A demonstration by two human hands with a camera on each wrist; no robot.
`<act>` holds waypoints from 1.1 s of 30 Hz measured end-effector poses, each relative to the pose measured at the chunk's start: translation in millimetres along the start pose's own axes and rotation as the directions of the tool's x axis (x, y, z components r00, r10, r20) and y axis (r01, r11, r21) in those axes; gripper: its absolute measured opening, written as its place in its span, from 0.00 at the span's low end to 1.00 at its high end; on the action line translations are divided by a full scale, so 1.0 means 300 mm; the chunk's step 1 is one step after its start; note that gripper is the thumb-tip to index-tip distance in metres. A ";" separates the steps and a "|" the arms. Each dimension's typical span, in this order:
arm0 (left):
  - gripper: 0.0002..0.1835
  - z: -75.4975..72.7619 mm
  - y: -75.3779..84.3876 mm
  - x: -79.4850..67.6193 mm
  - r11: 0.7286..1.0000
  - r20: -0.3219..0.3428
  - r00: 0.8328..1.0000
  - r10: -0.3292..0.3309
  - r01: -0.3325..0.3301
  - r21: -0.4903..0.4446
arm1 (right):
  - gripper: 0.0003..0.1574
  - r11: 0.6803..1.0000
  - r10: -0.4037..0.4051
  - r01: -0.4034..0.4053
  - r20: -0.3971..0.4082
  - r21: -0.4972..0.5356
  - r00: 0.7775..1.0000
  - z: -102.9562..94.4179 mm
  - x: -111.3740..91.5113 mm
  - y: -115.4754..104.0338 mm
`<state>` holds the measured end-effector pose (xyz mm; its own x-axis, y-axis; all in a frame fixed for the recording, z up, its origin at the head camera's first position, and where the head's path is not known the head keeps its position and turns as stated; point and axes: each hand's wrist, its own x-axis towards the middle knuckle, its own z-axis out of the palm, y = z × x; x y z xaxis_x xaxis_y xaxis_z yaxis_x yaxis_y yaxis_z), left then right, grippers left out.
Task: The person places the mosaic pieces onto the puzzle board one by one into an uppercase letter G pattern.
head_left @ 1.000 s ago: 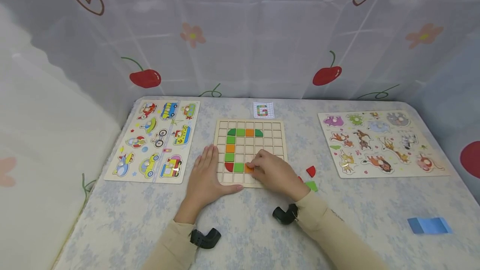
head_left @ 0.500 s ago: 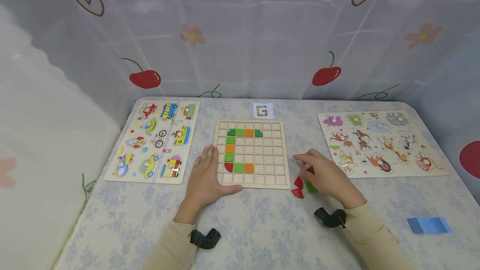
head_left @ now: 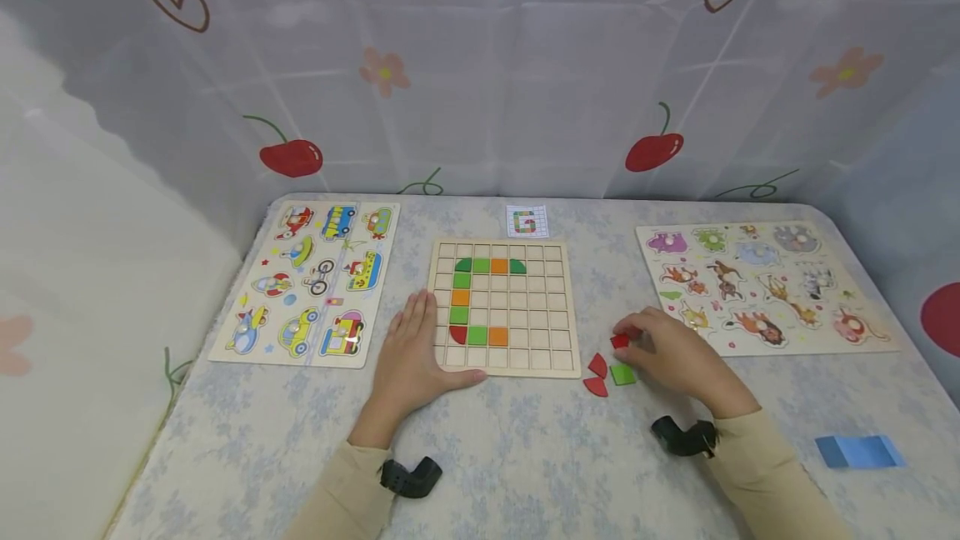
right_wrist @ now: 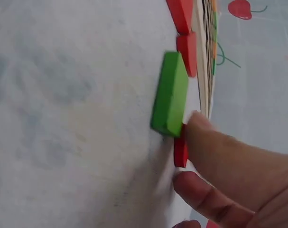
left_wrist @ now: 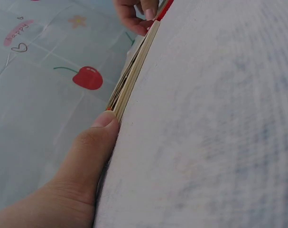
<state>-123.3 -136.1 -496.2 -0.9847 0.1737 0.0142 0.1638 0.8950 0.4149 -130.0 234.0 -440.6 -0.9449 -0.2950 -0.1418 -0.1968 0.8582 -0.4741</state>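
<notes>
My left hand (head_left: 408,357) lies flat with straight fingers along the left edge of a wooden grid board (head_left: 540,362), its thumb at the front edge. Green, orange and red tiles sit in the board's cells in a C-like outline, ending at an orange tile (head_left: 497,336). To the right of the board, my right hand (head_left: 675,357) pinches a red quarter-circle tile (head_left: 620,341) between thumb and fingertips, close over the table. Beside it lie a green square tile (head_left: 622,374) and two more red quarter-circle tiles, one (head_left: 597,365) behind the other (head_left: 596,387).
A small pattern card (head_left: 527,221) lies behind the board. A vehicle puzzle board (head_left: 300,282) is on the left, an animal puzzle board (head_left: 765,290) on the right, near my right hand. A blue block (head_left: 859,451) lies at the front right.
My right hand has let go of the orange tile on the board, moved right to the loose tiles, and taken hold of a red quarter-circle tile. The left hand has stayed put.
</notes>
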 end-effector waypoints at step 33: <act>0.76 -0.003 0.003 -0.001 1.000 0.001 1.000 -0.002 0.002 -0.009 | 0.09 0.953 -0.074 0.048 0.075 0.301 0.994 0.138 0.180 -0.299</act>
<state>-123.0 -135.6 -495.1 -0.9850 0.1719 0.0125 0.1609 0.8915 0.4235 -152.4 123.8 -441.8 -0.9054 -0.3884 -0.1715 -0.1542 0.6771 -0.7195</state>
